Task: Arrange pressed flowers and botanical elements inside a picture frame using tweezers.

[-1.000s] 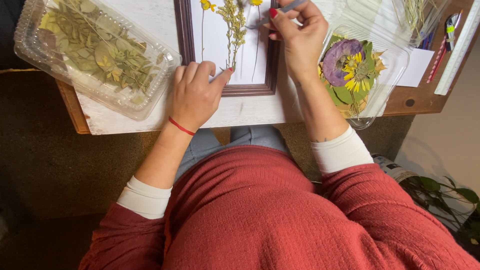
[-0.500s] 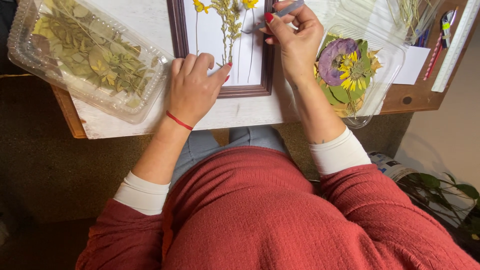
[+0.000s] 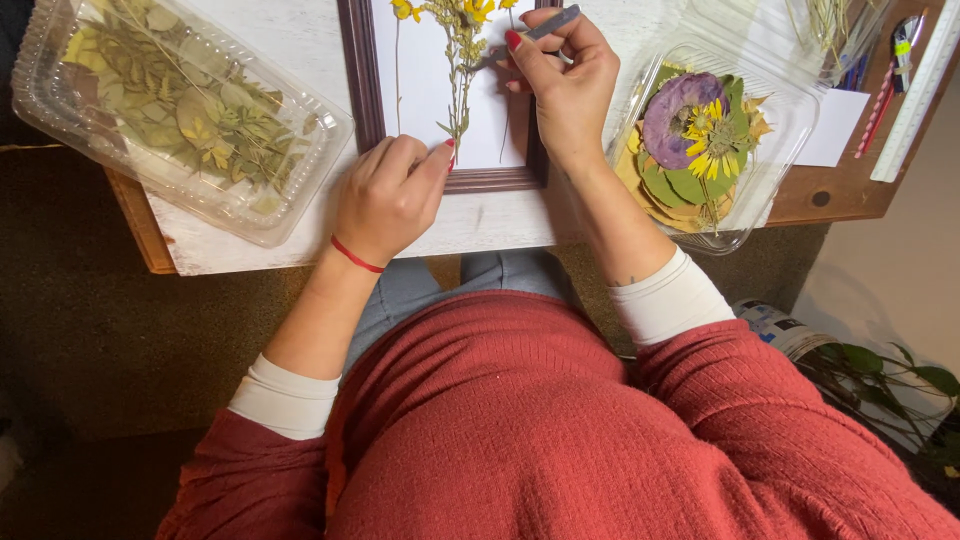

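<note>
White-topped table [image 3: 300, 40] under everything, its wooden edge running along the 6 o'clock side of the work. At 10 o'clock of my left hand sits a clear plastic tray [image 3: 40, 110] full of pressed green leaves [image 3: 180, 100], well apart from my fingers. At 3 o'clock of my right hand, a second clear tray [image 3: 790, 130] with pressed flowers [image 3: 695, 135]: a purple bloom, yellow petals, green leaves. It lies just beside my right wrist.

Between the two trays, the dark wooden picture frame [image 3: 358, 80], white backing inside. A dried yellow-flowered stem [image 3: 458, 70] lies on the backing, running from 12 down to 6 o'clock.

My left hand [image 3: 385, 200] rests curled on the frame's bottom left corner, fingers drawn together, thumb tip touching the lower end of the stem and the frame's bottom rail. It holds nothing that I can see.

My right hand [image 3: 570, 80] sits at 1 o'clock of the left, over the frame's right rail. Thumb and fingers are pinched tight on grey metal tweezers [image 3: 535, 32], tips pointing toward 8 o'clock, at the stem.

Far at 2 o'clock: pens [image 3: 880, 100] and a white ruler [image 3: 915, 100].
</note>
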